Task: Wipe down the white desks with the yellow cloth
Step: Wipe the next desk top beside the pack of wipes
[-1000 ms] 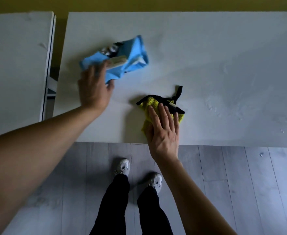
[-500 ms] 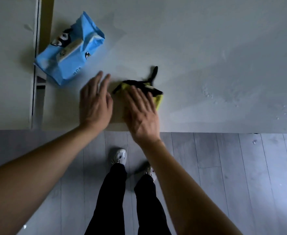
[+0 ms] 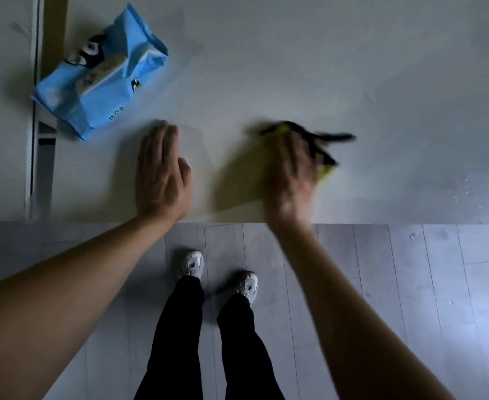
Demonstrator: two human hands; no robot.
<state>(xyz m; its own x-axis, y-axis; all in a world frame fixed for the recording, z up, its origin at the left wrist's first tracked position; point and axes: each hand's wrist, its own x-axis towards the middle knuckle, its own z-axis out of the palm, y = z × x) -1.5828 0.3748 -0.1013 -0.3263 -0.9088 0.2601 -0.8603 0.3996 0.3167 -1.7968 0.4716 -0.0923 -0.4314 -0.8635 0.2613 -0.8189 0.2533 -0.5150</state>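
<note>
Cloth (image 3: pixel 328 171) on bench (image 3: pixel 295 67) near front edge, under blurred right hand (image 3: pixel 290 171); grip unclear. Left hand (image 3: pixel 161 171) flat, fingers straight, holding nothing. Blue pack (image 3: pixel 99 79) at bench's left edge.

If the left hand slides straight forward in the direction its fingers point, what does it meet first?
Probably nothing: the left hand lies flat on the desk, fingers pointing away from the person. The blue pack lies to the left of that line, the yellow cloth to the right; bare desk lies ahead.
</note>
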